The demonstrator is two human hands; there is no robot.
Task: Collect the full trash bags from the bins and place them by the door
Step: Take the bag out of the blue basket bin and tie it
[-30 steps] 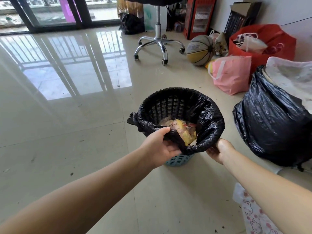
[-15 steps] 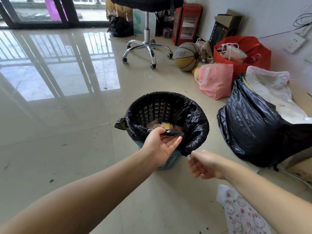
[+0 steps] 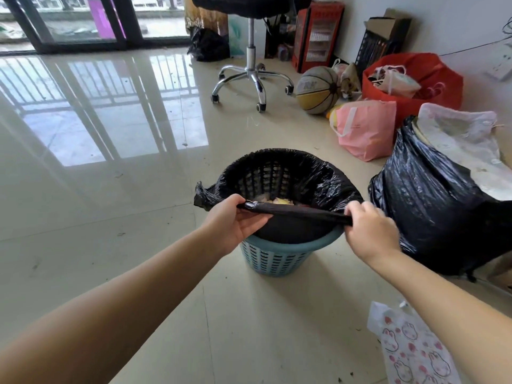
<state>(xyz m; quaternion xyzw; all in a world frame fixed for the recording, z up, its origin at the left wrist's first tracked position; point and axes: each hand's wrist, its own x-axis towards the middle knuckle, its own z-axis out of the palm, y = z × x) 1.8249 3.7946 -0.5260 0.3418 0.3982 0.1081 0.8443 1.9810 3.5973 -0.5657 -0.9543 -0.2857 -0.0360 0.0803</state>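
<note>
Room: glossy pale tiled floor point(image 3: 116, 245) with window bars reflected in it; dark-framed glass doors point(image 3: 83, 23) along the far side, clutter against the right wall.
Bin: small blue lattice basket point(image 3: 273, 259) standing on the floor just in front of the person.
Task's thing: black trash bag point(image 3: 307, 176) lining the basket, its far edge folded over the rim, its near edge lifted off so the blue rim shows.
Contents: some yellowish rubbish point(image 3: 279, 201) low inside; little of it visible.
Left hand point(image 3: 235, 220): grip pinched on the freed near edge, thumb on top.
Right hand point(image 3: 370, 228): grip clenched on the same edge, which is pulled into a taut black band between the two hands.
Handling, as a judgement: thin, soft, slippery film; load looks light, so the bag should lift easily, but the film could stretch or tear if yanked against the lattice.
Where to hold: probably best to free the far edge, gather the whole mouth into one bunch and lift by that neck.
Nearby: large stuffed black sack point(image 3: 435, 206) just right of the basket; pink bag point(image 3: 365, 128), red bag point(image 3: 432, 79), basketball point(image 3: 317, 90) and swivel chair base point(image 3: 250, 79) beyond; printed plastic bag point(image 3: 407, 347) on the floor near the right forearm.
</note>
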